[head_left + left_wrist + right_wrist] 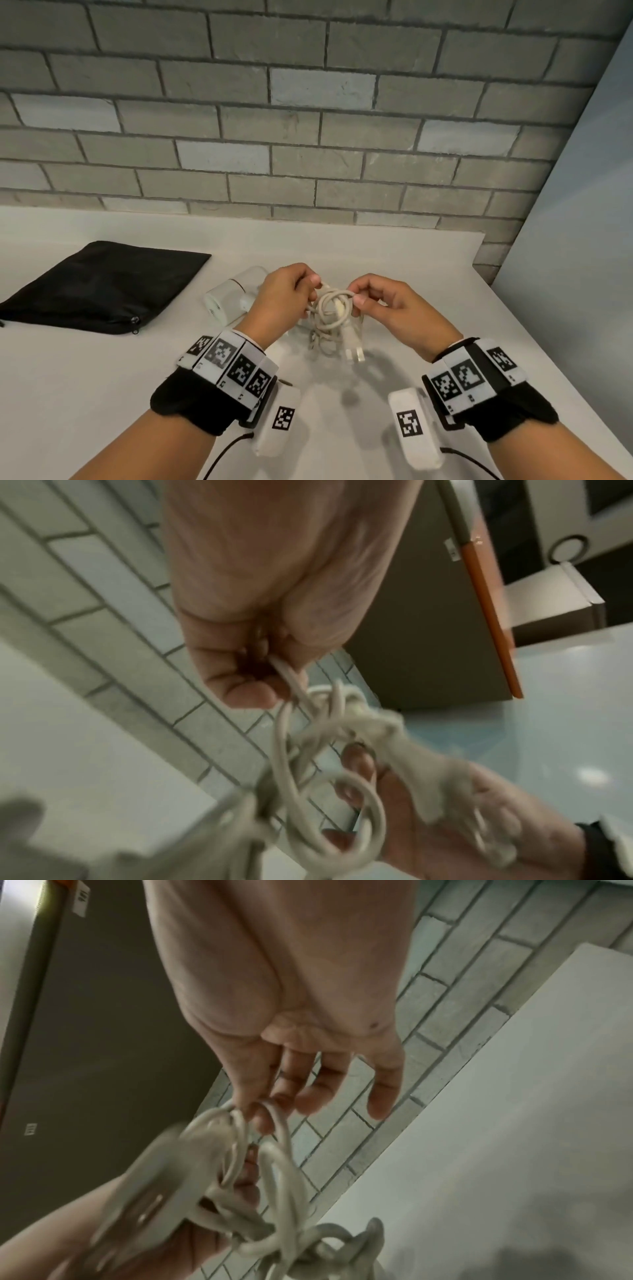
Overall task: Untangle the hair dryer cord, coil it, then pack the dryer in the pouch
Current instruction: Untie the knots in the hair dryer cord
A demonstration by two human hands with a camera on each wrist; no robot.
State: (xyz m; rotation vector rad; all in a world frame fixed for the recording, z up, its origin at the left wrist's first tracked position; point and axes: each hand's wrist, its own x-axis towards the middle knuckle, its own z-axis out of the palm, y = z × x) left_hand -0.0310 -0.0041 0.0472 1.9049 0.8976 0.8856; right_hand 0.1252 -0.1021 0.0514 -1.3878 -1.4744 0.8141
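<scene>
Hands meet over the middle of the table (428, 274), and the knot sits right between them. The left hand (284, 298) has its fingers curled, and it pinches one strand of the cord (334, 308) between thumb and finger. The left wrist view shows that strand going into the closed fist. The right hand (394, 308) pinches a loop on the other side of the knot with its thumb and first finger. Its other fingers hang loose and hold nothing, as the right wrist view shows. Both hands are just as near to the knot, one on each side, so a pull apart would run left to right. More cord hangs down from the knot toward the table in loose loops. The plug (352, 346) hangs low in that bunch, nearer the person than the knot. In the wrist views the plug is blurry. The dryer (233, 294) lies on its side on the table, just past the left hand and a bit to the left. Part of it hides behind that hand. The pouch (99, 287) lies flat farther left, well apart from the hands, with its zip end toward the person. I think the cord is still tangled, so the coil and the packing are not yet done. The left hand is the nearer one to both dryer and pouch.
</scene>
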